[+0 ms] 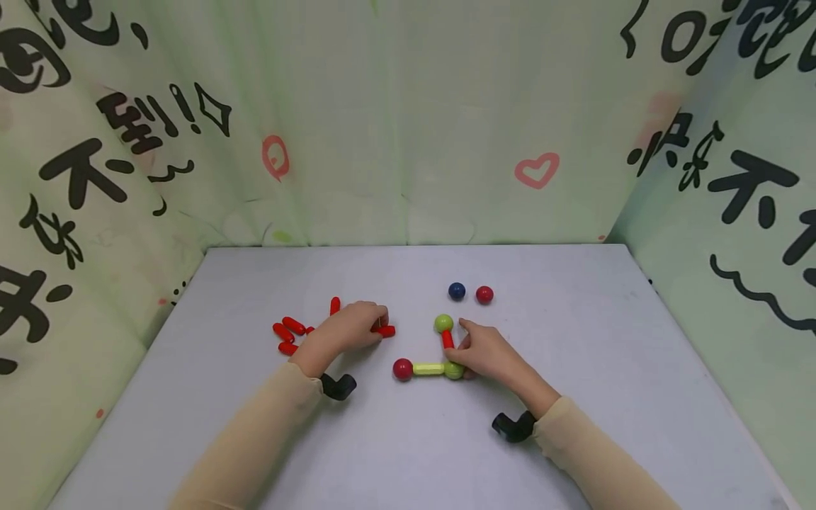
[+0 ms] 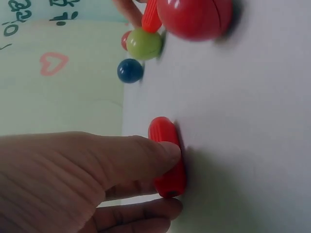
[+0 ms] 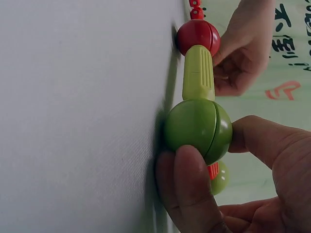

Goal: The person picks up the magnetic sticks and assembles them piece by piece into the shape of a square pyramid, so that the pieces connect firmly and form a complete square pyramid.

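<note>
On the grey table [image 1: 574,397] lies a small chain: red ball [image 1: 402,369], yellow-green stick [image 1: 428,368], green ball [image 1: 454,370], short red stick [image 1: 448,340], second green ball [image 1: 443,324]. My right hand [image 1: 462,348] pinches the corner green ball [image 3: 198,124] between thumb [image 3: 262,138] and fingers [image 3: 194,189]. My left hand [image 1: 379,324] pinches a loose red stick [image 1: 387,331] lying on the table, with the thumb [image 2: 146,155] on top of that red stick [image 2: 167,155].
Several more red sticks [image 1: 288,333] lie in a pile left of my left hand. A blue ball [image 1: 456,290] and a red ball [image 1: 484,295] sit loose behind the chain. Printed curtain walls [image 1: 408,142] close in the table on three sides.
</note>
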The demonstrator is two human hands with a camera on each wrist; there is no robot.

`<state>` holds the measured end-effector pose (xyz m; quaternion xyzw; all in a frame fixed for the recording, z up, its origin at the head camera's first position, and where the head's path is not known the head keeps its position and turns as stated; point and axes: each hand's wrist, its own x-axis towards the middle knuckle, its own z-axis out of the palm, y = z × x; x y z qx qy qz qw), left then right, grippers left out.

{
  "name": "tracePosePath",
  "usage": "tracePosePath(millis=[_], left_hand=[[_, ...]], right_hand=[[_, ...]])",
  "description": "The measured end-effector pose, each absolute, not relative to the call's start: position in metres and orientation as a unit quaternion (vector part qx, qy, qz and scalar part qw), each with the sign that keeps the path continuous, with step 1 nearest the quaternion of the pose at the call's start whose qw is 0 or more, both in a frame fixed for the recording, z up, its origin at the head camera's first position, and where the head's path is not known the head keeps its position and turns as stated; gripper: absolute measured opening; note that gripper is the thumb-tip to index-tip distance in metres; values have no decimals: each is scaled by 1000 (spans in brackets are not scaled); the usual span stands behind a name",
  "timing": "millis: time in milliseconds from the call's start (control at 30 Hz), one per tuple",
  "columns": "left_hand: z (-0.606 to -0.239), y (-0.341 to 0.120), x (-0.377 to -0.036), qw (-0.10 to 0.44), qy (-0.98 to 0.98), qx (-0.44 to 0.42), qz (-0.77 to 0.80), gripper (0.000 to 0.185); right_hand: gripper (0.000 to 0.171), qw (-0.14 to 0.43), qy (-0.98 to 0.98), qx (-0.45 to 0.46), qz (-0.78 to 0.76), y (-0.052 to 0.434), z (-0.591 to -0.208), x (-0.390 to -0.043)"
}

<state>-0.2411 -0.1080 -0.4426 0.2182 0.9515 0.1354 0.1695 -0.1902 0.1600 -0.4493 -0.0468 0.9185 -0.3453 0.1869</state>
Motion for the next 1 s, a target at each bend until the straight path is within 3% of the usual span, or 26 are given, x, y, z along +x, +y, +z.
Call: tracePosePath(millis=[500, 1000], left_hand=[[-446, -58, -254, 165, 946, 229, 157, 20], [-438, -40, -256, 137, 942, 273, 137, 18]], right_hand=[[77, 197, 916, -39, -347, 156, -451, -193], [71, 198, 914, -52, -350, 157, -453, -193]])
